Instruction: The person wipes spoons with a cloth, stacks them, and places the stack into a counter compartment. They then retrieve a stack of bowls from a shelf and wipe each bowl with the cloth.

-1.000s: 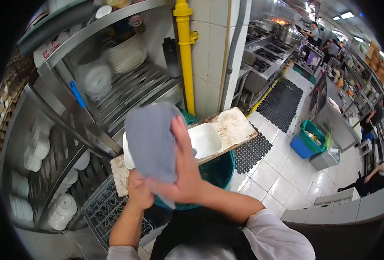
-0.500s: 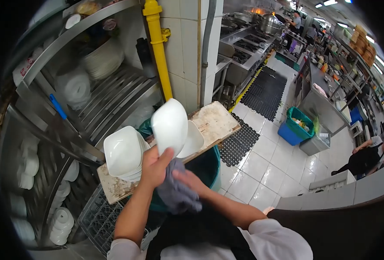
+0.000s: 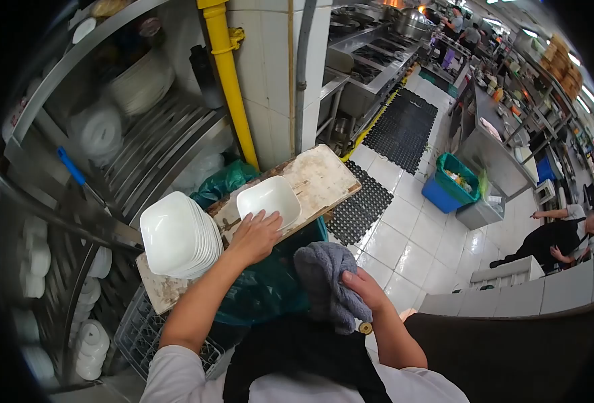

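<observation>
On the worn board (image 3: 324,171) sits a square white bowl (image 3: 260,195). My left hand (image 3: 255,236) grips its near rim, fingers over the inside and the thumb hidden from view. To the left, a tilted stack of similar white bowls (image 3: 169,235) rests on the same board. My right hand (image 3: 366,290) is closed on a bunched grey cloth (image 3: 327,279), held in front of my apron and apart from the bowl.
Below the board is a bin with a green liner (image 3: 263,295). A metal rack (image 3: 176,141) with dishes curves along the left, beside a yellow pipe (image 3: 233,87). A grey crate (image 3: 136,336) lies low left. A co-worker (image 3: 555,235) is at right; blue bin (image 3: 448,188) on the floor.
The bowl held up in my left hand is no longer raised; that hand is now at a bowl on the board. My right hand has drawn the cloth away to the right.
</observation>
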`<state>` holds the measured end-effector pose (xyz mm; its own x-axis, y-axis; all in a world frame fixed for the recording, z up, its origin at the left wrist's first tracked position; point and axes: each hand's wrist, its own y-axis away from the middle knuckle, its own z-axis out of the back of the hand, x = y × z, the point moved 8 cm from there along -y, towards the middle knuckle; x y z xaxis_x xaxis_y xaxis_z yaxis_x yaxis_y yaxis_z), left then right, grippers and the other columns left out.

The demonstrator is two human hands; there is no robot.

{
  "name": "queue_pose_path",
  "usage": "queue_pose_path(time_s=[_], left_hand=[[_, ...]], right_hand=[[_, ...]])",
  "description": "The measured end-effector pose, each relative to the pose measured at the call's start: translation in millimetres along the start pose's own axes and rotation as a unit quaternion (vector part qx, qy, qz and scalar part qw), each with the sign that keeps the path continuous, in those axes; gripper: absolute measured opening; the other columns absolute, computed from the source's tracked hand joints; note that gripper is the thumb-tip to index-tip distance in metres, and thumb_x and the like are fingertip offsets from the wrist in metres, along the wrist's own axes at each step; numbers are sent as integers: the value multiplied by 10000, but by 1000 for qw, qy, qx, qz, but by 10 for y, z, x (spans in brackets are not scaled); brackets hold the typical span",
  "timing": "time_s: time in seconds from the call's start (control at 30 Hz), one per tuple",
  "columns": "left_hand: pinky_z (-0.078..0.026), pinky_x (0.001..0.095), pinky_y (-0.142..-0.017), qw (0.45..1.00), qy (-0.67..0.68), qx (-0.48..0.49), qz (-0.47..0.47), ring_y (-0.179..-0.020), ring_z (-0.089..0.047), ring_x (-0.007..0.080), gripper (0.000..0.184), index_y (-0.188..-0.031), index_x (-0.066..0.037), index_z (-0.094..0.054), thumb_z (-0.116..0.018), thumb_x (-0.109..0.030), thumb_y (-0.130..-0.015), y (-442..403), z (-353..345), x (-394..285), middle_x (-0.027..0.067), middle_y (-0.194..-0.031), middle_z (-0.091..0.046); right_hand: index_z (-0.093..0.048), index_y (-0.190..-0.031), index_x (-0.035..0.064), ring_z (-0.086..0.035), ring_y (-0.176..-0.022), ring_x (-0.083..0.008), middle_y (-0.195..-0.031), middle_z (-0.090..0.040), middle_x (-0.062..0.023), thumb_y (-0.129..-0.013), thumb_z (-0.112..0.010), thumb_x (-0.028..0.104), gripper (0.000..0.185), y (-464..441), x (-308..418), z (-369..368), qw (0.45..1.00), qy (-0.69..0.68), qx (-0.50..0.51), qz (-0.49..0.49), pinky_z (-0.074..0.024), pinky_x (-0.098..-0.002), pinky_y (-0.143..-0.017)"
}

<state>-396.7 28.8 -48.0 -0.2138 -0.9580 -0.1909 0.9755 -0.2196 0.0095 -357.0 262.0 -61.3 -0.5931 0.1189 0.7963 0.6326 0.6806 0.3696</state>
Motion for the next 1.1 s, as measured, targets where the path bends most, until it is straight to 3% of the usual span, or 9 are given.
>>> queue_pose_path(time_s=[0.17,0.23,0.33,0.43,0.6,0.67,0.77,0.93,1.1], left_hand=[[-296,549,-1106,999,18,24,41,-1357,-398,398,434,-1352,-47,-481,-493,-276,-984,41,-165,61,157,-1482,-417],[-363,542,-1048,976,-65,-204,-42,-1313,-439,385,511,-1312,-24,-513,-564,-335,-910,188,30,-26,197,-1380,-510],[-376,513,-1036,953,159,-257,18,-1285,-452,414,552,-1290,-8,-544,-659,-266,-816,749,814,-284,222,-1367,-512],[-385,484,-1034,921,78,-381,29,-1270,-461,420,537,-1241,15,-580,-721,-147,-749,1599,1094,-341,230,-1352,-526],[-323,465,-1119,819,82,-473,313,-1388,-343,408,1013,-1490,35,-256,-839,-142,-681,2329,1426,312,292,-1508,-303],[-297,454,-1138,822,170,-444,314,-1417,-293,410,1118,-1514,25,-143,-856,-169,-676,2330,1239,621,292,-1536,-239],[-261,422,-1166,829,252,-399,300,-1458,-212,410,1248,-1540,9,11,-872,-207,-684,2249,1080,775,292,-1568,-170],[-247,395,-1173,811,268,-426,299,-1475,-208,351,1236,-1551,-29,32,-840,-81,-676,2232,1041,801,255,-1593,-156],[-309,415,-1149,805,283,-434,289,-1443,-265,391,1262,-1543,-40,75,-854,-127,-693,2214,987,866,260,-1581,-173]], right_hand=[[-410,-1403,-54,-510,-1192,-204,-1318,-539,-107,-885,-678,467,783,-49,315,-439,995,17,88,42,-392,-338,-1034],[-394,-1412,-59,-500,-1205,-206,-1331,-528,-110,-872,-692,470,812,-111,595,-808,985,40,151,76,-381,-341,-1043],[-380,-1416,-62,-487,-1221,-206,-1338,-519,-110,-856,-716,452,831,-248,1079,-1469,951,85,244,171,-374,-347,-1048],[-420,-1383,-55,-509,-1217,-251,-1323,-527,-149,-824,-752,414,802,-365,1537,-2165,902,194,280,267,-383,-361,-1042],[-478,-1377,14,-474,-1270,-388,-1442,-411,-249,-809,-709,523,797,-1154,1449,-3199,671,559,264,409,-388,-434,-1058],[-451,-1427,57,-351,-1365,-445,-1505,-321,-287,-852,-584,635,826,-1535,1010,-3346,467,754,242,393,-312,-472,-1115],[-404,-1471,63,-208,-1446,-441,-1552,-232,-293,-860,-452,731,907,-1641,563,-3419,317,844,243,356,-211,-485,-1166],[-393,-1476,52,-169,-1465,-432,-1557,-240,-276,-868,-419,740,919,-1667,492,-3338,361,845,286,273,-194,-476,-1178],[-475,-1399,3,-469,-1325,-342,-1424,-478,-241,-844,-573,616,833,-1512,454,-3307,432,780,411,190,-378,-413,-1087]])
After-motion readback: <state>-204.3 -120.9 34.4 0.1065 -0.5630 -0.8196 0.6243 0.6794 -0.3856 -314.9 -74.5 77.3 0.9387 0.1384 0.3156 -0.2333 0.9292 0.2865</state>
